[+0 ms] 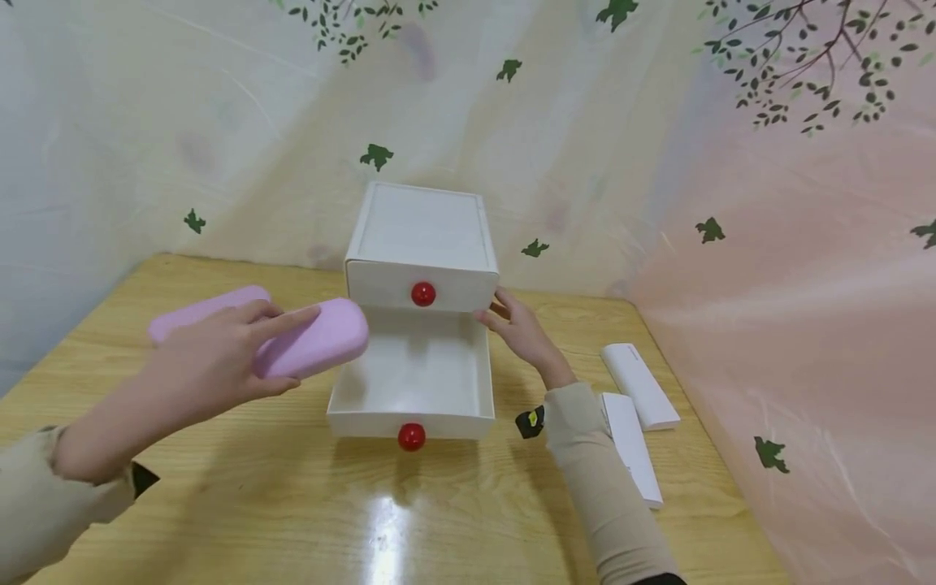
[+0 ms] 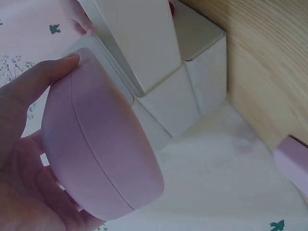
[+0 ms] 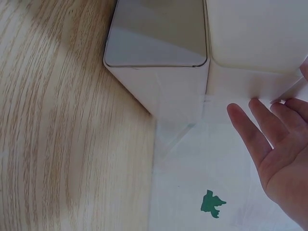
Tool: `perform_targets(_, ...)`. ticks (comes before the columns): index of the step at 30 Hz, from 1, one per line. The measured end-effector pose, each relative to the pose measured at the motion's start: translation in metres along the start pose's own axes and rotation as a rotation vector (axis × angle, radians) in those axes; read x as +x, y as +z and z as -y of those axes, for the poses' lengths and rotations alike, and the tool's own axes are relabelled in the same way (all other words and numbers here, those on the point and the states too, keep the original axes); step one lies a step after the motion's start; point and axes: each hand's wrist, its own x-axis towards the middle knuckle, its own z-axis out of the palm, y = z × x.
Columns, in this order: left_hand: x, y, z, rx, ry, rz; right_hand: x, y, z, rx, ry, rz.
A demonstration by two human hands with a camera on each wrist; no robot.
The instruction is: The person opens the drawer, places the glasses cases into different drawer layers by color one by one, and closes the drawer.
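Observation:
My left hand (image 1: 227, 349) grips a pink glasses case (image 1: 332, 333) with rounded ends, held in the air beside the left edge of a pulled-out drawer. The left wrist view shows the thumb on top of the glasses case (image 2: 103, 144) and a seam line along it. The lower drawer (image 1: 366, 426) of a white two-drawer unit (image 1: 424, 227) stands out with a bare inside. At the right side of that drawer is my right hand (image 1: 522, 329). Its fingers reach out nearly straight, the tips at the drawer's outer wall (image 3: 240, 84).
A second pink case (image 1: 197, 313) lies on the wooden table (image 1: 278, 504) at the left, partly behind my left hand. Two long white boxes, one farther back (image 1: 636, 382) and one nearer (image 1: 630, 447), lie at the right. Red round knobs mark both drawers. A printed curtain hangs behind.

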Motion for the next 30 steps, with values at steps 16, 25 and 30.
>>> perform_targets(16,0.041,0.02,-0.047,-0.055,0.102,0.054,0.001,0.002,0.002,0.003,-0.011,-0.006)
perform_targets(25,0.06,0.039,-0.069,-0.057,0.158,0.026,0.0,0.0,0.003,0.007,-0.011,-0.007)
perform_targets(30,0.067,0.05,-0.076,-0.078,0.176,0.04,-0.001,0.001,0.003,-0.001,-0.008,-0.008)
